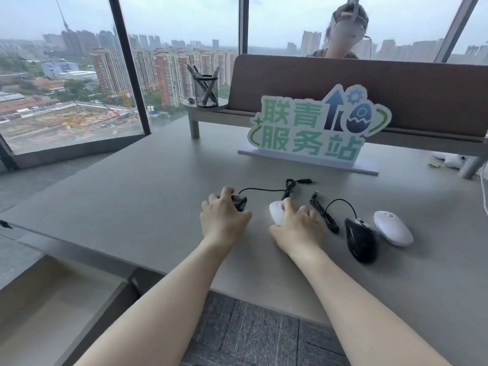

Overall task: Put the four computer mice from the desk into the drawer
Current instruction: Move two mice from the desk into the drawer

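Several computer mice lie on the grey desk (132,196). My left hand (223,219) closes over a black wired mouse (240,202), whose cable runs right to a coiled bundle. My right hand (297,225) grips a white mouse (276,211) from above. Further right rests a second black wired mouse (360,240) with its looped cable (326,215), and beside it a second white mouse (393,228). The open drawer (47,313) shows at the lower left, below the desk edge, with nothing visible in it.
A green and white sign (311,130) stands on a white base behind the mice. A mesh pen holder (206,89) sits on a raised shelf at the back. A brown partition (369,85) divides the desk; a person sits behind it. Windows lie to the left.
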The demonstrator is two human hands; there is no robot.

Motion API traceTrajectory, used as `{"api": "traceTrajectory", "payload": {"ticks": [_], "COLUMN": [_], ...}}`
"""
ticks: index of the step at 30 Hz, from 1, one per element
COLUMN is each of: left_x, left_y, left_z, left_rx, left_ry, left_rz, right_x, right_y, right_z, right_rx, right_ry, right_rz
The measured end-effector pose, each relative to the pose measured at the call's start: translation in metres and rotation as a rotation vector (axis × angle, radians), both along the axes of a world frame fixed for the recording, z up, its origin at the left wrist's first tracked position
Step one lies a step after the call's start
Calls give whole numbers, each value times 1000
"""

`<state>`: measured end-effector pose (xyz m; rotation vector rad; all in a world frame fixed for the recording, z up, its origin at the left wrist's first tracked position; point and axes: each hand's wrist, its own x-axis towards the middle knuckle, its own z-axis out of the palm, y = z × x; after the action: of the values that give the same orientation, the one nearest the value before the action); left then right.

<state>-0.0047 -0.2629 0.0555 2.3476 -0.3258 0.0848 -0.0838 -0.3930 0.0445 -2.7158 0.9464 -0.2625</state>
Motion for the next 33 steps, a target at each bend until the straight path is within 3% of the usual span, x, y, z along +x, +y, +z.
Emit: {"api": "traceTrajectory", "payload": {"ticks": [7,10,14,19,23,33], "left_x": [-8,-13,-25,-41,-42,-19], "left_y": [104,160,245,327,376,425], "left_z": [51,69,80,64,22,-118], "left_rx": [-369,-448,-478,-453,-403,-149], "left_ry": [-180,-251,-331,-371,-284,264], "left_rz": [145,236,390,527,648,831], "right_x": [-7,-10,-4,7,20,80], "right_y": [54,107,203,300,350,399], "right_z": [22,41,47,22,-20,-113], "right_rx": [429,591,692,705,694,188], "right_ry": [-287,-445,-470,-372,-219,204], "right_rz": [118,309,605,791,811,786]}}
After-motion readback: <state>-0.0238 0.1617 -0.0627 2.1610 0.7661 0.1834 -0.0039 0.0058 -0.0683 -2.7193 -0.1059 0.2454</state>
